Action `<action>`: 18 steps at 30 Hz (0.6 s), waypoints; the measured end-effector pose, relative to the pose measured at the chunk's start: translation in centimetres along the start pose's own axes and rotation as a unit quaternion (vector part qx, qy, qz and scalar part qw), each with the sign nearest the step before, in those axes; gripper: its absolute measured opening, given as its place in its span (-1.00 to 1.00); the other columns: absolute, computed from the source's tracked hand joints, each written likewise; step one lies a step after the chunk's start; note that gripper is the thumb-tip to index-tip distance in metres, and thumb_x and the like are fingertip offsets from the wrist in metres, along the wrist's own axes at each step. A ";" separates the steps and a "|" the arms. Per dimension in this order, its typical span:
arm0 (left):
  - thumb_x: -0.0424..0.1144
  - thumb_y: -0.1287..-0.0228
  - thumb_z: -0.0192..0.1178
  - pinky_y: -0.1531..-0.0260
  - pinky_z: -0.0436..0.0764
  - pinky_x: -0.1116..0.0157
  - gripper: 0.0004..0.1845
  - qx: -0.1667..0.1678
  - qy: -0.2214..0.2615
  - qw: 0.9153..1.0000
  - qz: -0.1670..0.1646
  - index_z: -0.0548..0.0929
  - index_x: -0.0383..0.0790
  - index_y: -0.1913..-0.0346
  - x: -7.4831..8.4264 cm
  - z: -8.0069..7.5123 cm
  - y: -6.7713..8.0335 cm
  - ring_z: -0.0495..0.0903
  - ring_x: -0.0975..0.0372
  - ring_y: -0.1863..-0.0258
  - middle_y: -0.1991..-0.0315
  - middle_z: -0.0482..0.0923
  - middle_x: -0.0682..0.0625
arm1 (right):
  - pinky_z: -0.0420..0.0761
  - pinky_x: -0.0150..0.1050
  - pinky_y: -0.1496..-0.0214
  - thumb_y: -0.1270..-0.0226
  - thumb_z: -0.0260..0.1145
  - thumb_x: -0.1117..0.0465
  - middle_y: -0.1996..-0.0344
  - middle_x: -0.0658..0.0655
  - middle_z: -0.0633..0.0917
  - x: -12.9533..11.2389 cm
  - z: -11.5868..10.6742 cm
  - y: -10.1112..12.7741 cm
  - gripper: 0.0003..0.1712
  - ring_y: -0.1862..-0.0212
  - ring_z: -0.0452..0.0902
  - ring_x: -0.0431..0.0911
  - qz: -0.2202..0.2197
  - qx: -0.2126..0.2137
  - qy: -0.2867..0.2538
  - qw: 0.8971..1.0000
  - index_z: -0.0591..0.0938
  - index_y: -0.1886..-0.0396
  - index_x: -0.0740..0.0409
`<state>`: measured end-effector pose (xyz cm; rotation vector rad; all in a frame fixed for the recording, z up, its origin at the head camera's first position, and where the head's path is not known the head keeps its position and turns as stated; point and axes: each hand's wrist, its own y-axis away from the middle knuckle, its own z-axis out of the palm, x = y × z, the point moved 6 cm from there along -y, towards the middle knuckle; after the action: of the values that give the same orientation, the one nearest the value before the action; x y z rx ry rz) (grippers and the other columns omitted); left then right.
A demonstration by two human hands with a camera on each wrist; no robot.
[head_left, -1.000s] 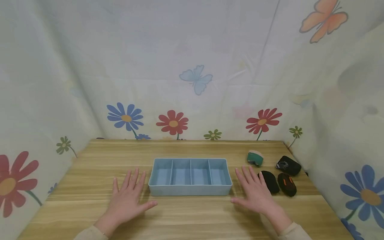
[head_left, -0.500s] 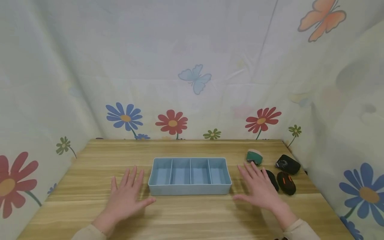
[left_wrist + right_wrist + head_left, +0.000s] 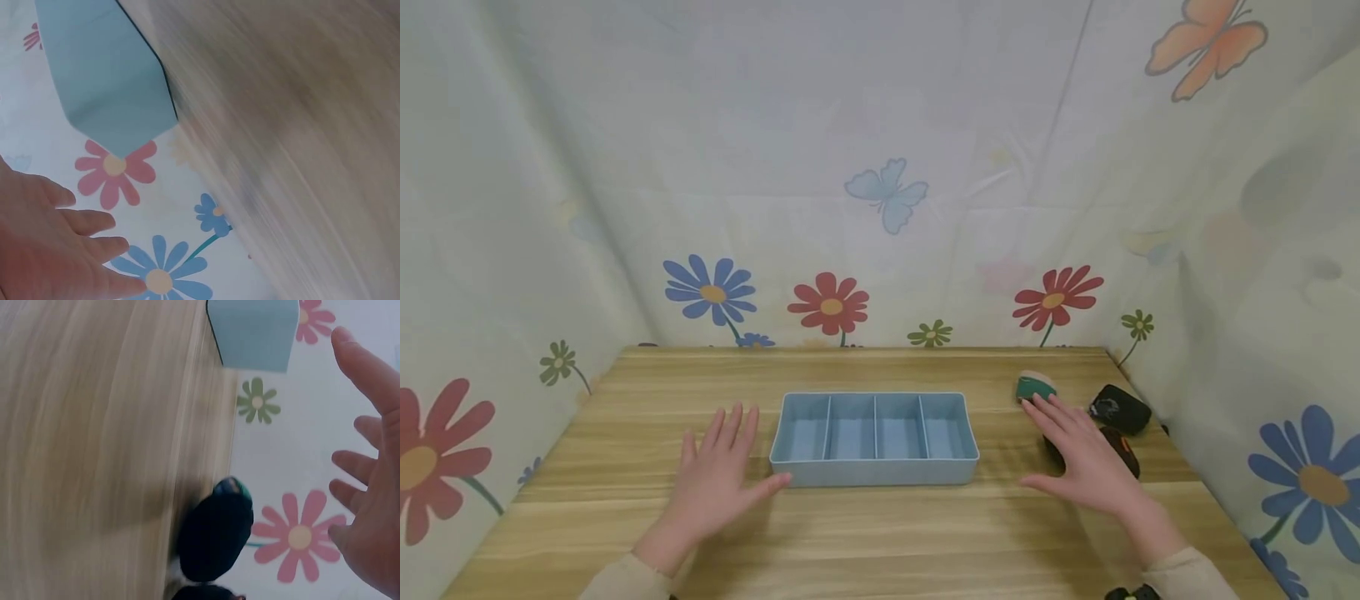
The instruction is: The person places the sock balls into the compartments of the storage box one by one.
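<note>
My right hand (image 3: 1086,462) is spread over a cluster of small dark objects at the right, its fingers nearly straight and holding nothing. Its fingertips overlap the near edge of a small green and beige object (image 3: 1033,386). Beneath the palm, a rounded black object (image 3: 1054,452) is mostly hidden, as is a black oval one with orange marks (image 3: 1126,451). The right wrist view shows a dark rounded object (image 3: 219,537) below the open palm. My left hand (image 3: 711,479), fingers spread and empty, is left of a pale blue divided tray (image 3: 880,473), thumb near its front left corner.
Another black object (image 3: 1122,408) lies farther right, close to the table's right edge. Dividers split the tray into several compartments with nothing in them. A flower-printed cloth (image 3: 760,167) hangs behind and beside the wooden table (image 3: 880,542).
My right hand has moved right and slightly forward, off the tray's side and over the dark objects, covering more of them. My left hand has stayed nearly in place.
</note>
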<state>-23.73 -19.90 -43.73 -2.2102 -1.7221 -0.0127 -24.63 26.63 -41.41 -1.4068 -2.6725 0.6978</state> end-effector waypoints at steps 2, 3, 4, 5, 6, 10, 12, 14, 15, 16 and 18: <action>0.48 -0.11 0.12 -0.24 -0.09 -0.47 0.17 0.003 0.004 1.000 -0.001 0.13 -0.36 -0.52 0.1 -0.1 -0.2 -0.01 -0.28 -0.46 -0.49 0.07 -0.38 | 0.04 0.21 -0.47 0.11 0.62 -0.13 -0.42 0.28 0.35 0.4 -0.3 0.3 0.18 -0.40 0.19 0.33 -0.003 0.007 -0.005 1.000 0.28 -0.53 0.04; 0.48 -0.12 0.13 -0.24 -0.07 -0.46 0.16 0.005 0.008 1.000 -0.001 0.14 -0.37 -0.51 0.2 -0.1 -0.2 0.01 -0.28 -0.46 -0.49 0.08 -0.38 | 0.01 0.16 -0.49 0.12 0.63 -0.11 -0.41 0.29 0.36 0.6 -0.4 0.4 0.17 -0.39 0.21 0.32 -0.006 0.010 -0.007 1.000 0.30 -0.52 0.05; 0.47 -0.13 0.12 -0.24 -0.04 -0.46 0.16 0.007 0.013 1.000 0.000 0.13 -0.38 -0.51 0.3 -0.1 -0.3 0.03 -0.28 -0.45 -0.48 0.09 -0.38 | -0.03 0.09 -0.52 0.13 0.63 -0.10 -0.41 0.28 0.37 0.9 -0.4 0.6 0.17 -0.39 0.21 0.31 -0.009 0.013 -0.009 1.000 0.31 -0.51 0.05; 0.47 -0.13 0.13 -0.24 -0.01 -0.45 0.16 0.010 0.018 1.000 0.001 0.13 -0.40 -0.51 0.3 -0.2 -0.3 0.05 -0.28 -0.45 -0.48 0.10 -0.37 | -0.06 0.05 -0.53 0.14 0.64 -0.09 -0.40 0.29 0.38 1.1 -0.5 0.7 0.16 -0.39 0.22 0.30 -0.013 0.015 -0.013 1.000 0.32 -0.50 0.05; 0.45 -0.14 0.14 -0.25 0.02 -0.43 0.15 0.013 0.025 1.000 0.001 0.13 -0.41 -0.51 0.3 -0.2 -0.4 0.07 -0.28 -0.44 -0.48 0.11 -0.37 | -0.08 0.01 -0.54 0.15 0.65 -0.07 -0.39 0.29 0.39 1.3 -0.6 0.9 0.16 -0.38 0.23 0.28 -0.018 0.018 -0.019 0.999 0.34 -0.49 0.08; 0.37 -0.18 0.19 -0.28 0.10 -0.36 0.11 0.021 0.067 0.998 -0.008 0.13 -0.46 -0.49 0.2 -0.2 -0.8 0.13 -0.27 -0.42 -0.46 0.15 -0.38 | -0.16 -0.27 -0.51 0.17 0.67 -0.04 -0.38 0.27 0.41 2.7 -0.6 1.3 0.16 -0.40 0.24 0.16 -0.036 0.021 -0.045 0.998 0.35 -0.48 0.09; 0.34 -0.21 0.20 -0.30 0.14 -0.31 0.10 0.019 0.091 0.996 -0.016 0.12 -0.47 -0.49 0.1 -0.2 -1.1 0.16 -0.27 -0.40 -0.46 0.15 -0.38 | -0.17 -0.40 -0.47 0.17 0.67 -0.02 -0.39 0.23 0.40 3.4 -0.6 1.5 0.16 -0.41 0.22 0.09 -0.045 0.020 -0.061 0.997 0.35 -0.48 0.12; 0.32 -0.23 0.20 -0.29 0.20 -0.28 0.09 0.015 0.119 0.992 -0.025 0.10 -0.48 -0.49 0.0 -0.2 -1.3 0.19 -0.28 -0.38 -0.45 0.16 -0.40 | -0.16 -0.48 -0.43 0.16 0.67 0.00 -0.40 0.18 0.39 4.1 -0.7 1.7 0.15 -0.42 0.19 -0.01 -0.053 0.018 -0.074 0.996 0.34 -0.48 0.12; 0.31 -0.24 0.19 -0.29 0.23 -0.26 0.08 0.012 0.133 0.991 -0.030 0.09 -0.48 -0.50 -0.1 -0.2 -1.4 0.20 -0.28 -0.38 -0.45 0.16 -0.41 | -0.14 -0.50 -0.42 0.17 0.67 0.01 -0.40 0.16 0.39 4.3 -0.7 1.8 0.15 -0.41 0.21 -0.01 -0.058 0.020 -0.079 0.995 0.34 -0.48 0.13; 0.32 -0.24 0.18 -0.28 0.25 -0.25 0.08 0.008 0.146 0.989 -0.035 0.09 -0.48 -0.50 -0.2 -0.1 -1.5 0.21 -0.29 -0.37 -0.45 0.15 -0.41 | -0.13 -0.51 -0.42 0.16 0.67 0.02 -0.41 0.12 0.38 4.6 -0.8 1.9 0.15 -0.40 0.21 -0.03 -0.061 0.019 -0.082 0.995 0.34 -0.48 0.12; 0.31 -0.25 0.18 -0.26 0.28 -0.25 0.08 0.002 0.169 0.984 -0.046 0.08 -0.47 -0.51 -0.3 -0.1 -1.6 0.21 -0.30 -0.37 -0.44 0.15 -0.42 | -0.12 -0.53 -0.41 0.16 0.67 0.02 -0.43 0.01 0.35 5.1 -0.9 2.0 0.14 -0.39 0.22 -0.05 -0.064 0.016 -0.086 0.994 0.35 -0.47 0.13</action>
<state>-25.31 -19.86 -43.26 -1.9840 -1.6267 -0.3849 -25.83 31.94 -42.32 -1.2058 -2.8340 0.8832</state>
